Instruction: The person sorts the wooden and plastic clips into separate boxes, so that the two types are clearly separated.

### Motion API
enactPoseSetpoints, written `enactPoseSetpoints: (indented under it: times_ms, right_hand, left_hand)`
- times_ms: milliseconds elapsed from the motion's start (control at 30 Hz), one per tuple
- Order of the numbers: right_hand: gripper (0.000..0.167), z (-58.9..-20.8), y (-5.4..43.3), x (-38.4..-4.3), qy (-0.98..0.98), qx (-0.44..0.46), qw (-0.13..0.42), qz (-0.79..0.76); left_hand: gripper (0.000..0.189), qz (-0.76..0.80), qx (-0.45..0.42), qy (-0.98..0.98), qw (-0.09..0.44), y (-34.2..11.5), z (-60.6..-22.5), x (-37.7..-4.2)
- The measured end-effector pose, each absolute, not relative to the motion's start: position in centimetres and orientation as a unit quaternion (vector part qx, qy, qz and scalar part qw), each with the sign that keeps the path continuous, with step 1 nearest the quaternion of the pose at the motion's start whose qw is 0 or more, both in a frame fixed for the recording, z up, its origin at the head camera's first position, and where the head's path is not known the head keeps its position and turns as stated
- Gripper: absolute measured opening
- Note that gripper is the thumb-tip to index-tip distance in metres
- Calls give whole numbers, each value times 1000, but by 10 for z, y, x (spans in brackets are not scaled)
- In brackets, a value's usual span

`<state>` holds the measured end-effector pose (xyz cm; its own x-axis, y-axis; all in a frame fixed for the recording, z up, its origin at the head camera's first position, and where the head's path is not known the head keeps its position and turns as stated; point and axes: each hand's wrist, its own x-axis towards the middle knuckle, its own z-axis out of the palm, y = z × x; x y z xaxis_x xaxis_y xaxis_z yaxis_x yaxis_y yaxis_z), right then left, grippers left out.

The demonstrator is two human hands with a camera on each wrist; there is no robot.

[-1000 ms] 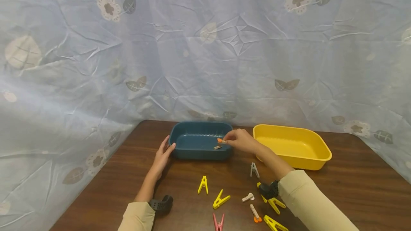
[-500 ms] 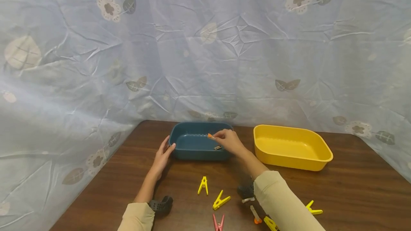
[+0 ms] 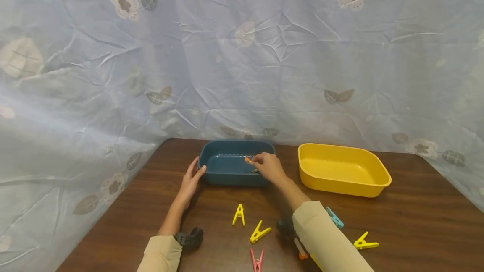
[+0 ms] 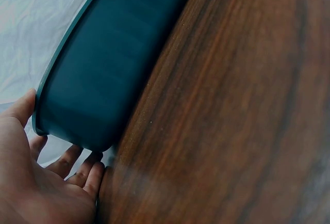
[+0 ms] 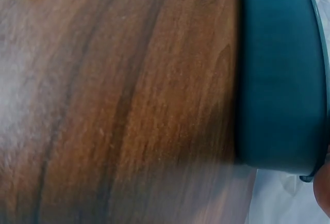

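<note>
My right hand reaches over the right part of the dark blue bin. Its thumb and fingertips pinch a small clothespin with an orange decorated end. Just below the fingers, another small wooden clothespin lies inside the bin, partly covered by the hand. At the bin's left end, my left hand holds the rim, thumb over the edge. The left wrist view shows its fingers against the outer end wall. Only a fingertip of the right hand appears in the right wrist view.
A yellow bin stands to the right. Yellow clothespins, a pink one and a light blue one lie on the wooden table. My right sleeve partly covers another orange-ended clothespin. A patterned curtain hangs behind.
My right hand has moved left from the bin's right edge to over its inside, carrying the clothespin, then lowered slightly. The light blue clothespin has come into view. The left hand stays put.
</note>
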<state>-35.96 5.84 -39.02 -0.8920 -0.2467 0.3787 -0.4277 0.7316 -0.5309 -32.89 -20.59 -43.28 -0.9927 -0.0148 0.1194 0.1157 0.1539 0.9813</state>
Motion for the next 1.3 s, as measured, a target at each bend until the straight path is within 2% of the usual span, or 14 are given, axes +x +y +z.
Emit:
enactPoseSetpoints:
  times_ms: [500,1033,1300]
  right_hand:
    - [11,-392,56,-363,-929,181,155,282]
    - [10,-395,57,-362,-934,177,143,276]
    - [10,-393,56,-361,-935,177,144,270]
  left_hand:
    - [63,-655,-35,-754,49,-205,-428,-329]
    - [62,-649,-32,-758,50,-204,-433,-329]
    - [62,-664,-32,-746,39,-202,-416,-317]
